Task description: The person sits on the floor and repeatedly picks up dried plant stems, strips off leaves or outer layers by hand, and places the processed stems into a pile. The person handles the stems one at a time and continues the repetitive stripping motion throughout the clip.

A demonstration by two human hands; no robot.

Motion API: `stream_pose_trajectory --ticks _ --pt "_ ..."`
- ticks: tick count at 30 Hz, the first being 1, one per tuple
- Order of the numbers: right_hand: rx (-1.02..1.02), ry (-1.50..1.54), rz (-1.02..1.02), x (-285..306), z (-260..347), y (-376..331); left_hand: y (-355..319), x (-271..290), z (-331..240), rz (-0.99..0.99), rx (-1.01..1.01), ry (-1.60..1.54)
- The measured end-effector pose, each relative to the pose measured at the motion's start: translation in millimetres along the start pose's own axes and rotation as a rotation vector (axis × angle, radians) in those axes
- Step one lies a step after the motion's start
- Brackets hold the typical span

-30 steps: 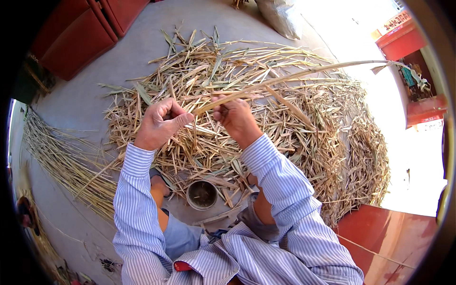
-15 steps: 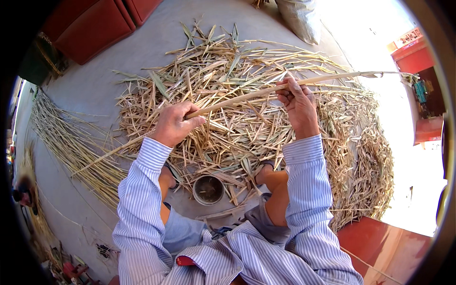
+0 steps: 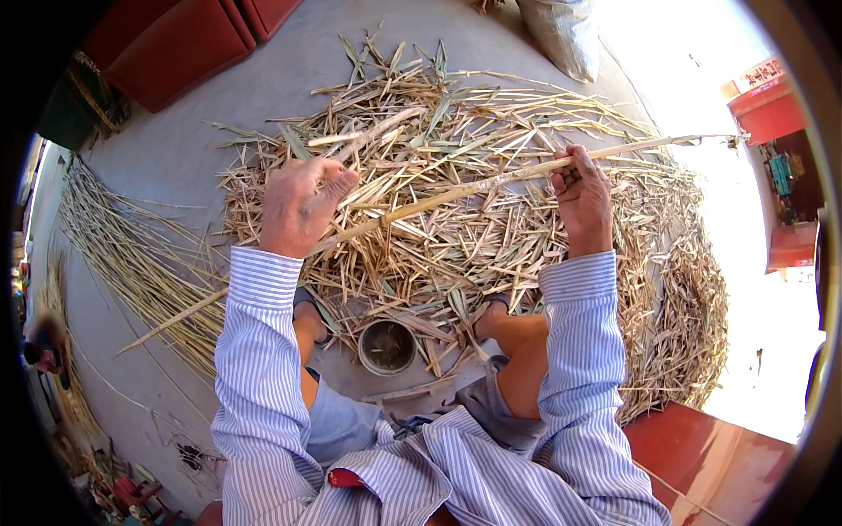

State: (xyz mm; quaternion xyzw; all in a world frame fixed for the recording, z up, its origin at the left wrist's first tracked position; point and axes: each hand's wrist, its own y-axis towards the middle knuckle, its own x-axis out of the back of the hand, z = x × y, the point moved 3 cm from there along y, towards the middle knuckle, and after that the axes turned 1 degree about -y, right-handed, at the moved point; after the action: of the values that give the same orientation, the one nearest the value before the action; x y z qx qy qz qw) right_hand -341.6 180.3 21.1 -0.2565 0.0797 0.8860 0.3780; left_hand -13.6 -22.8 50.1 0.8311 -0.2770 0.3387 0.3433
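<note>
A long, pale reed stalk point(image 3: 430, 201) slants across in front of me, its thin far tip out to the right and its other end at the lower left. My right hand point(image 3: 585, 200) pinches it toward the right end between thumb and fingers. My left hand point(image 3: 303, 203) is closed on a strip of dry leaf sheath point(image 3: 383, 131), which sticks up and away from the stalk. Beneath that hand and wrist runs the lower part of the stalk, so I cannot tell whether they touch it.
A wide heap of dry husks point(image 3: 438, 254) covers the floor ahead and to the right. Slender stalks point(image 3: 140, 254) lie bundled at the left. Between my feet stands a small round container point(image 3: 387, 348). Red furniture point(image 3: 175, 57) and a pale sack point(image 3: 561, 39) are farther off.
A strip of sheath has come away from the stalk in my left hand, which has moved left and up. My right hand has shifted right along with its grip on the stalk.
</note>
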Motion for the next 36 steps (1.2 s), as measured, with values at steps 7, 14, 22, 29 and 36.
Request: stream_pose_trajectory --ticks 7,14,22,29,36 --pt "-0.092 -0.074 -0.074 -16 -14 -1 -7 -9 -28 0.416 0.13 -0.147" --pt "-0.124 -0.171 -0.065 -33 -36 3 -37 5 44 0.311 0.021 0.413" --pt "-0.188 -0.124 0.054 -82 -65 -18 -2 -27 -13 0.167 -0.066 0.081" --pt "-0.159 -0.199 -0.016 -43 -36 10 -26 -6 34 0.339 0.09 0.16" --pt "-0.189 -0.271 0.062 -74 -69 -21 -19 -49 -7 0.145 -0.002 -0.085"
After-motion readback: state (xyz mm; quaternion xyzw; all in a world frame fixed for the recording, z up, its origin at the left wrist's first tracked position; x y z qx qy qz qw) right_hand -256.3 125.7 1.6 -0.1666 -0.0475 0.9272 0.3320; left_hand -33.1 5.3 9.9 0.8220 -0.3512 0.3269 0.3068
